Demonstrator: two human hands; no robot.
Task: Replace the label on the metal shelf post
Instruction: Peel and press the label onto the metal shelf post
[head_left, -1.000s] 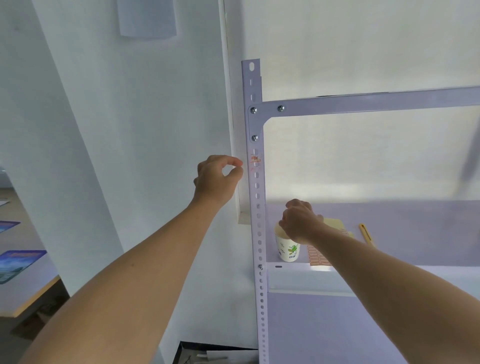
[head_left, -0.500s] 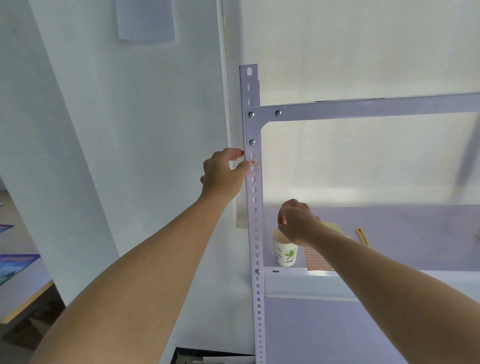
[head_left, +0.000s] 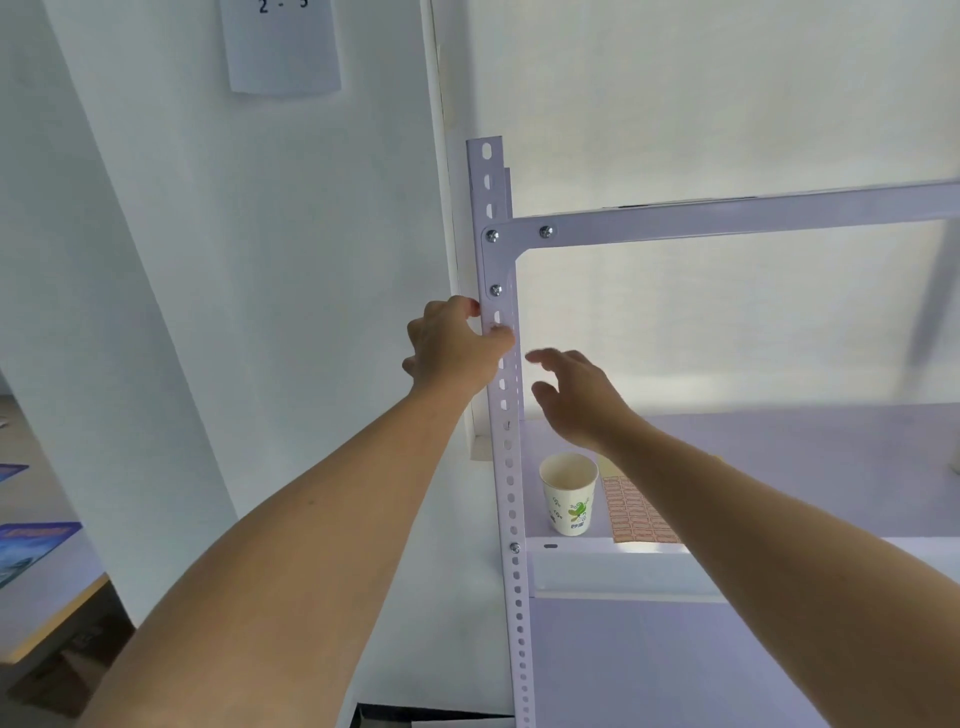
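Observation:
The white perforated metal shelf post (head_left: 511, 493) stands upright in the middle. My left hand (head_left: 454, 345) grips it just below the corner bolts, fingers behind its left edge and thumb pressed across its front. The small reddish label (head_left: 493, 327) is almost entirely hidden under that thumb. My right hand (head_left: 576, 395) hovers just right of the post at about the same height, fingers loosely spread, holding nothing and touching nothing. A sheet of orange-pink labels (head_left: 636, 512) lies on the shelf below it, partly covered by my right forearm.
A printed paper cup (head_left: 569, 493) stands on the shelf board (head_left: 805, 457) beside the post. A horizontal beam (head_left: 727, 213) crosses above. A paper note (head_left: 283, 47) hangs on the white wall at left. Low left is a table with a blue booklet (head_left: 31, 545).
My left hand moved from pinching beside the post to gripping it, thumb over the label. My right hand rose from above the cup to beside the post and opened.

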